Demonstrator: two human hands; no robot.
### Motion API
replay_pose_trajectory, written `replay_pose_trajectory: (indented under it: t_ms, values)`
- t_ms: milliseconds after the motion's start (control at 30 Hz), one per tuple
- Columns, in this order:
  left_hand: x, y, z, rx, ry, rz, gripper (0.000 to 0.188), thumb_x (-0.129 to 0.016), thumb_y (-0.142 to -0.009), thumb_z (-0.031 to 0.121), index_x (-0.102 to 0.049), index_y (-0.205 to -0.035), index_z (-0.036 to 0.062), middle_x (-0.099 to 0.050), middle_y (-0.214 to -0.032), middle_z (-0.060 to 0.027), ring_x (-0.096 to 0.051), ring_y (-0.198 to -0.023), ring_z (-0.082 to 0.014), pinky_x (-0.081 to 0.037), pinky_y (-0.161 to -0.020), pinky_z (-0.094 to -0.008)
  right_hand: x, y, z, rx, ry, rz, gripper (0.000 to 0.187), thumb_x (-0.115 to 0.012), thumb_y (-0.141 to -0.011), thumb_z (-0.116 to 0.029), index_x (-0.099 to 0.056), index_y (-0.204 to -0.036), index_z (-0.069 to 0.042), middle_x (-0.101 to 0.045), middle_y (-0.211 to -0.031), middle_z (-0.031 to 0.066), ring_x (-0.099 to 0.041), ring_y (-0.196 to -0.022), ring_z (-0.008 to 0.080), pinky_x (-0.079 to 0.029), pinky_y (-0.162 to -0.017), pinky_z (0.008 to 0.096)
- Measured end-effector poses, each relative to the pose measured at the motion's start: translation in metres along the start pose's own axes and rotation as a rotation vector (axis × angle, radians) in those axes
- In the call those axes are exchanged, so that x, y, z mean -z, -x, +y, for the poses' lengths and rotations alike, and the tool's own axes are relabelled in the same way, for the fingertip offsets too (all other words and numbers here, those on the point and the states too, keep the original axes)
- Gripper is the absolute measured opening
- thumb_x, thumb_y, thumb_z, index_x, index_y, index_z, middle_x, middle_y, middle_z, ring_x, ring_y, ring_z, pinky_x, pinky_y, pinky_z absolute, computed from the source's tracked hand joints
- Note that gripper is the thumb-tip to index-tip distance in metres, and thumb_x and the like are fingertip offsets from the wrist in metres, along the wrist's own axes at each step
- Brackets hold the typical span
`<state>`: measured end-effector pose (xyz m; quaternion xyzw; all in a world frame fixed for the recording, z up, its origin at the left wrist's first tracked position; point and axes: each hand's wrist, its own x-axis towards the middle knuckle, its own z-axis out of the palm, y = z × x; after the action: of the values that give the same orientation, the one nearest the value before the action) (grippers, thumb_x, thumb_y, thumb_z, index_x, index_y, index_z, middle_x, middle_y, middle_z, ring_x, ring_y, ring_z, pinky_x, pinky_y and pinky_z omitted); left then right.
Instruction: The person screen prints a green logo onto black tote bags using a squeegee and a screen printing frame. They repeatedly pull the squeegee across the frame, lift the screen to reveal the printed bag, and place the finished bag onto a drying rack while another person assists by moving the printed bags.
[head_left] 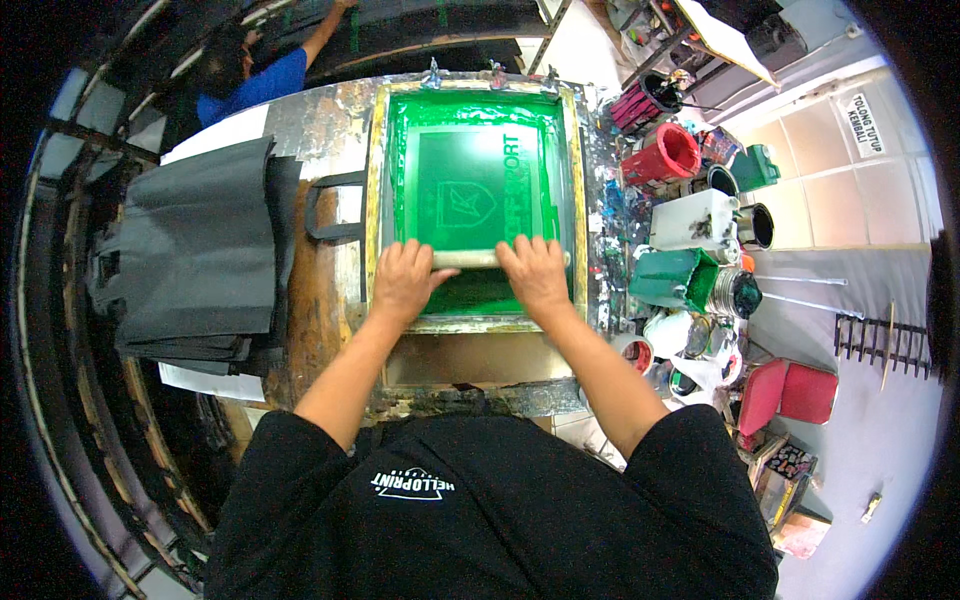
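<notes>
A screen printing frame (pixel 378 170) with a pale, ink-stained border lies on the table before me, its mesh (pixel 450 160) coated in green. A shield emblem and lettering show through the mesh. Across the near part of the mesh lies a squeegee (pixel 465 259) with a pale handle. My left hand (pixel 402 285) is closed on its left end, and my right hand (pixel 537 272) grips its right end. The squeegee's blade is hidden. Beneath the frame, a black bag's handle (pixel 335 232) sticks out on the left.
A stack of black fabric bags (pixel 200 250) lies on the table's left. Clamps (pixel 497 75) stand along the frame's far edge. Ink containers, including a red bucket (pixel 662 153) and a green container (pixel 672 278), crowd the right side. Another person in a blue sleeve (pixel 262 92) is at the far left.
</notes>
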<state>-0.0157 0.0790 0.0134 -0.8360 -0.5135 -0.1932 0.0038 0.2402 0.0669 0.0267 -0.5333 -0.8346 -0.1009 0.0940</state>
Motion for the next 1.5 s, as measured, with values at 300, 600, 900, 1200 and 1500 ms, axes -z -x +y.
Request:
replay_pose_trajectory:
  t_ms: [300,600,900,1200,1500]
  values:
    - [0.026,0.055,0.034,0.034,0.012,-0.028,0.046,-0.082,-0.082,0.046,-0.059,-0.089,0.0069,-0.055,-0.089,-0.0112,-0.057,-0.087,-0.0321,-0.048,-0.078,-0.0448,0.030,0.048,-0.027,0.003,-0.085,-0.081,0.032,-0.064,-0.085,-0.011,-0.065,-0.116,-0.017,-0.057,-0.094,0.0059,-0.057,-0.088,0.0256,-0.040,-0.077,0.0426]
    - [0.029,0.130,-0.006,0.293,0.068,-0.035,0.112,-0.094,-0.063,0.062,-0.048,-0.148,0.0048,-0.051,-0.137,-0.0188,-0.048,-0.127,-0.0407,-0.040,-0.106,-0.0520,0.027,0.084,-0.050,-0.066,-0.081,-0.115,0.038,-0.069,-0.088,-0.019,-0.063,-0.126,-0.018,-0.061,-0.109,0.0075,-0.059,-0.104,0.0267,-0.038,-0.098,0.0515]
    - [-0.001,0.148,-0.049,0.468,0.169,-0.152,0.099,-0.101,-0.051,0.038,-0.064,-0.138,0.0079,-0.059,-0.123,-0.0153,-0.056,-0.114,-0.0385,-0.045,-0.095,-0.0497,0.028,0.086,-0.050,-0.115,-0.175,-0.131,0.046,-0.073,-0.086,-0.017,-0.061,-0.130,-0.021,-0.059,-0.118,0.0078,-0.057,-0.112,0.0265,-0.031,-0.103,0.0566]
    - [0.026,0.147,-0.036,0.557,0.492,0.046,0.101,-0.100,-0.057,0.017,-0.057,-0.146,-0.0025,-0.071,-0.118,-0.0195,-0.068,-0.109,-0.0332,-0.051,-0.099,-0.0470,0.099,0.049,-0.037,-0.121,-0.269,-0.132,0.048,-0.074,-0.084,-0.020,-0.062,-0.130,-0.019,-0.059,-0.114,0.0077,-0.057,-0.109,0.0269,-0.034,-0.103,0.0580]
    - [0.122,0.065,-0.004,0.622,0.859,0.326,0.082,-0.090,-0.080,0.004,-0.051,-0.152,-0.0033,-0.067,-0.131,-0.0125,-0.066,-0.115,-0.0195,-0.056,-0.099,-0.0345,0.184,-0.022,-0.008,-0.067,-0.191,0.136,0.053,-0.078,-0.082,-0.042,-0.067,-0.124,-0.012,-0.059,-0.098,0.0089,-0.058,-0.096,0.0277,-0.035,-0.098,0.0531]
